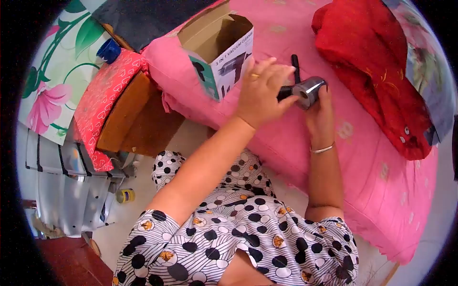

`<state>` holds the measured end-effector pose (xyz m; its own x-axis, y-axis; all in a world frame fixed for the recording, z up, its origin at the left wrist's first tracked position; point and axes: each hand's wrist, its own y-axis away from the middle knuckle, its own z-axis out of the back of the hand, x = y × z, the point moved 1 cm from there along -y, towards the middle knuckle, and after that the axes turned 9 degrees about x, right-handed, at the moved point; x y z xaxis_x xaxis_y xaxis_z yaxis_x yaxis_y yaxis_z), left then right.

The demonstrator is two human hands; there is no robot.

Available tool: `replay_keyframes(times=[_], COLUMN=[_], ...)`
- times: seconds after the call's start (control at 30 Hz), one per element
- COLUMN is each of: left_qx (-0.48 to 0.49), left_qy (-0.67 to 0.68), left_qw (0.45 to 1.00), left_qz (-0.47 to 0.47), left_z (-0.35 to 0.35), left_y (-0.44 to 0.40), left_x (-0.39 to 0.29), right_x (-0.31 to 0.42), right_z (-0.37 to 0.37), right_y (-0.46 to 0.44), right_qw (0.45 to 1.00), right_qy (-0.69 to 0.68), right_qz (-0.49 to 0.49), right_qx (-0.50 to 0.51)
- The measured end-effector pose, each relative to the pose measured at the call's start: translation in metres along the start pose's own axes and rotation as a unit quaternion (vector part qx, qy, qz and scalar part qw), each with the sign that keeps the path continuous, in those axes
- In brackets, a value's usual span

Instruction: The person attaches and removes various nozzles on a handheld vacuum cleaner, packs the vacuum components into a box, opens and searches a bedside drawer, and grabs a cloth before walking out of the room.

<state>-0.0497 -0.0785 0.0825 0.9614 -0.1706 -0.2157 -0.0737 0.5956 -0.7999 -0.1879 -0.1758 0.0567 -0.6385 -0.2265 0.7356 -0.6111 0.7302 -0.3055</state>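
My right hand (321,114), with a silver bangle on its wrist, is closed around a grey and black handheld vacuum cleaner (310,89) above the bed. My left hand (261,91) is beside it with its fingers stretched out and apart. Its thumb reaches toward the black end of the vacuum; whether they touch, I cannot tell. A black rod-like piece (295,68) lies on the pink sheet just behind the vacuum. Left of these, an open cardboard box (234,64) printed "3 in 1 vacuum cleaner" stands on the bed.
The bed has a pink sheet (367,190). A red cloth (377,71) lies heaped on its right side. At left are a wooden piece of furniture (119,117) under a heart-patterned red cloth, a blue cup (109,51), a grey rack (76,190) and a yellow-labelled jar (125,196) on the floor.
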Motion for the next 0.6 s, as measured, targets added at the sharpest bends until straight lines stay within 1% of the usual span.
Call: replay_keyframes(times=[0.03, 0.1, 0.23, 0.27, 0.33, 0.43, 0.47, 0.5, 0.6], left_qx=[-0.001, 0.046, 0.057, 0.063, 0.071, 0.078, 0.058, 0.038, 0.033], left_qy=[-0.001, 0.0, -0.007, -0.005, -0.002, -0.003, -0.011, -0.019, -0.018], left_qw=[1.0, 0.999, 0.998, 0.998, 0.997, 0.997, 0.998, 0.999, 0.999], left_qz=[0.0, 0.009, 0.011, 0.011, 0.011, 0.026, 0.024, 0.023, 0.028], left_z=[0.0, -0.002, -0.005, -0.007, -0.007, -0.008, -0.01, -0.01, -0.006], left_y=[-0.005, -0.01, -0.012, -0.01, -0.008, -0.006, -0.005, -0.004, -0.003], left_x=[-0.006, -0.013, -0.011, -0.008, -0.008, -0.01, -0.01, -0.011, -0.01], right_x=[0.003, 0.002, -0.005, -0.007, -0.01, -0.008, -0.006, -0.004, 0.003], right_z=[-0.006, -0.007, -0.008, -0.008, -0.009, -0.012, -0.011, -0.008, 0.007], right_y=[0.003, 0.007, 0.012, 0.012, 0.013, 0.013, 0.011, 0.006, -0.002], right_qw=[0.999, 0.999, 0.994, 0.994, 0.989, 0.993, 0.993, 0.994, 0.993], right_qy=[0.032, 0.047, 0.101, 0.101, 0.142, 0.104, 0.104, 0.086, 0.068], right_qz=[0.014, 0.002, -0.026, -0.026, -0.018, -0.017, -0.017, 0.006, 0.053], right_qx=[0.002, -0.005, -0.033, -0.033, -0.037, -0.049, -0.05, -0.062, -0.086])
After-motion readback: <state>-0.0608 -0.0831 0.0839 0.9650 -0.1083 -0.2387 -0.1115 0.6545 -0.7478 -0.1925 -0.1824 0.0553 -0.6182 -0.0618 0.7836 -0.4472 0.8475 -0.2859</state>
